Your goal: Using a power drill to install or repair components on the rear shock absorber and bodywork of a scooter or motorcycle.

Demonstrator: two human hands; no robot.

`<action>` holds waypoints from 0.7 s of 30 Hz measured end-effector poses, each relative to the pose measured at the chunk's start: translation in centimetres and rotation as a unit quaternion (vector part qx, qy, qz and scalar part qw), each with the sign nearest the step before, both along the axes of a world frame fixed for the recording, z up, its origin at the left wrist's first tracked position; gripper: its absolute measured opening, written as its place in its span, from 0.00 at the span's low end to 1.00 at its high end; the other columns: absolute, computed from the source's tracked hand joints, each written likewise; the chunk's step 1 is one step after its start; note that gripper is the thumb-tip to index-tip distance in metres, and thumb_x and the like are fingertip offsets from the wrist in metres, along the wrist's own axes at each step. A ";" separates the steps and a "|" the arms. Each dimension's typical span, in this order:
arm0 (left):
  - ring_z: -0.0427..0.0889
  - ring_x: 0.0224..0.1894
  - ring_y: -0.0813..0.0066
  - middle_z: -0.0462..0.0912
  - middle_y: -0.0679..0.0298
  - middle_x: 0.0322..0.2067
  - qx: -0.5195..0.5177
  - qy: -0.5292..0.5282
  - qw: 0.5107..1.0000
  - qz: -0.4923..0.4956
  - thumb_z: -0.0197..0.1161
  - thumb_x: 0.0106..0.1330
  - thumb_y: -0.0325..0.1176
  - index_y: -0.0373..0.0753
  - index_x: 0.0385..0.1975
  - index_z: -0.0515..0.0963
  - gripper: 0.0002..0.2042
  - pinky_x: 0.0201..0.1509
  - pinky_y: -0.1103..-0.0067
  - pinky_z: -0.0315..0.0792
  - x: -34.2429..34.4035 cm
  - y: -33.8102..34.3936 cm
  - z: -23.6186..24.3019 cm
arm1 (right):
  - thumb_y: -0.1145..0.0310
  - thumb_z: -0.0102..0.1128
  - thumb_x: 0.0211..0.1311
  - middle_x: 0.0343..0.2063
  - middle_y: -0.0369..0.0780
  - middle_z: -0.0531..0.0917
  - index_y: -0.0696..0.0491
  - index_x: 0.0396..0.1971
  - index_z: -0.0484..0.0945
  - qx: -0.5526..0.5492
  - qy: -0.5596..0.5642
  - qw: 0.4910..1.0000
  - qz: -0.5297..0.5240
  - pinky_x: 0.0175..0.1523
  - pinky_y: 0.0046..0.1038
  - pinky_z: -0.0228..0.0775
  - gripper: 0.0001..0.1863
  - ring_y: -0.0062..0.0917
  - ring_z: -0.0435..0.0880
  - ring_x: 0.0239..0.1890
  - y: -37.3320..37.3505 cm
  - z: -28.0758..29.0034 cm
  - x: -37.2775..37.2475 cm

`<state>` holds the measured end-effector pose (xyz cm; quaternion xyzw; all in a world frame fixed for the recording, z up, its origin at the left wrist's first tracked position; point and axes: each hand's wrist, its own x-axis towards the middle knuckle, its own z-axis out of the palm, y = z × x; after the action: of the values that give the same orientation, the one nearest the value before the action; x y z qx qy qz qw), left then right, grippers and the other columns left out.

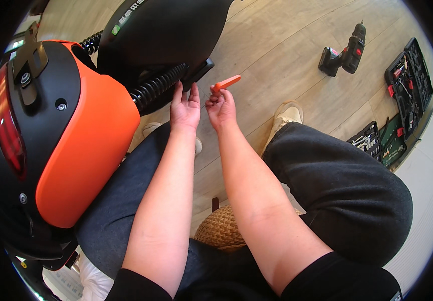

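Observation:
My right hand (221,108) is closed around one end of a small, flat, elongated orange piece (229,82), which points up and to the right. Beside it, my left hand (185,111) lies palm up with its fingers stretched out and apart. Those fingertips reach the lower end of a black coil-spring shock absorber (160,85) on an orange and black scooter (88,150); whether they touch it I cannot tell. Above the spring is the scooter's large black rear wheel cover (161,35).
A black cordless drill (344,54) rests on the wooden floor (276,45) at the far right. Further right lies an opened tool case (409,83), with a socket tray (368,140) near it. A woven stool (221,228) is under me, between my legs.

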<state>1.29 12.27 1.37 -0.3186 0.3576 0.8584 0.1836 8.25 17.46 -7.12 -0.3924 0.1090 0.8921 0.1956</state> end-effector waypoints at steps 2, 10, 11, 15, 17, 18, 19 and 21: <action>0.75 0.58 0.58 0.79 0.58 0.52 0.002 -0.008 1.000 -0.002 0.67 0.67 0.31 0.37 0.50 0.75 0.15 0.68 0.62 0.73 0.1 0.5 0.5 | 0.63 0.62 0.59 0.38 0.34 0.81 0.54 0.43 0.76 0.007 -0.004 1.000 0.006 0.35 0.21 0.63 0.15 0.16 0.68 0.29 -0.1 -0.1 0.2; 0.77 0.55 0.58 0.79 0.59 0.46 0.035 -0.007 0.998 -0.048 0.64 0.66 0.23 0.39 0.47 0.74 0.11 0.64 0.60 0.76 0.5 -1.7 -1.6 | 0.68 0.58 0.60 0.38 0.38 0.82 0.49 0.44 0.71 -0.005 -0.012 1.000 0.016 0.32 0.23 0.62 0.13 0.18 0.69 0.28 -0.1 -0.9 0.9; 0.79 0.53 0.59 0.79 0.59 0.44 -0.068 -0.003 0.995 -0.067 0.61 0.65 0.19 0.39 0.44 0.74 0.10 0.63 0.60 0.77 1.7 -2.3 -2.7 | 0.67 0.58 0.60 0.38 0.38 0.82 0.49 0.44 0.71 -0.002 -0.014 1.000 0.019 0.32 0.23 0.62 0.13 0.18 0.68 0.28 -0.1 -1.1 0.9; 0.81 0.51 0.63 0.80 0.60 0.43 -0.058 -0.036 0.995 -0.076 0.56 0.63 0.12 0.40 0.44 0.70 0.15 0.60 0.65 0.79 8.5 -4.3 -4.7 | 0.63 0.62 0.59 0.37 0.34 0.81 0.54 0.43 0.75 -0.022 -0.009 0.999 0.033 0.35 0.21 0.62 0.15 0.17 0.70 0.29 0.2 -2.2 1.2; 0.80 0.54 0.62 0.79 0.60 0.47 -0.092 -0.093 0.991 -0.015 0.56 0.66 0.15 0.40 0.46 0.69 0.13 0.63 0.64 0.77 9.5 -4.8 -4.6 | 0.63 0.62 0.59 0.36 0.34 0.81 0.54 0.44 0.75 0.050 -0.039 0.996 0.058 0.35 0.20 0.62 0.15 0.16 0.70 0.29 -0.3 -1.4 1.4; 0.80 0.54 0.62 0.79 0.60 0.47 -0.091 -0.096 0.991 -0.015 0.56 0.66 0.15 0.40 0.46 0.69 0.13 0.63 0.64 0.77 9.1 -4.6 -4.2 | 0.63 0.62 0.59 0.36 0.34 0.81 0.54 0.44 0.75 0.051 -0.041 0.996 0.058 0.35 0.20 0.62 0.15 0.16 0.70 0.29 -0.2 -1.6 1.6; 0.79 0.55 0.61 0.78 0.59 0.49 -0.052 -0.097 0.994 -0.012 0.55 0.67 0.17 0.39 0.48 0.69 0.13 0.64 0.63 0.75 8.1 -4.4 -4.0 | 0.65 0.60 0.60 0.37 0.36 0.81 0.52 0.45 0.72 0.044 -0.033 0.997 0.050 0.33 0.21 0.62 0.15 0.16 0.69 0.28 0.0 -1.6 1.6; 0.78 0.56 0.60 0.78 0.58 0.51 -0.014 -0.095 0.995 -0.007 0.54 0.68 0.18 0.38 0.49 0.68 0.13 0.66 0.61 0.73 5.8 -3.6 -3.1 | 0.67 0.58 0.61 0.38 0.38 0.82 0.49 0.46 0.68 0.035 -0.021 0.998 0.042 0.31 0.22 0.61 0.14 0.17 0.68 0.27 -0.1 -1.5 1.7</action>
<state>7.12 8.65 -1.74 -0.3990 0.3527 0.8177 0.2187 9.90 17.39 -8.67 -0.4085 0.0569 0.8942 0.1743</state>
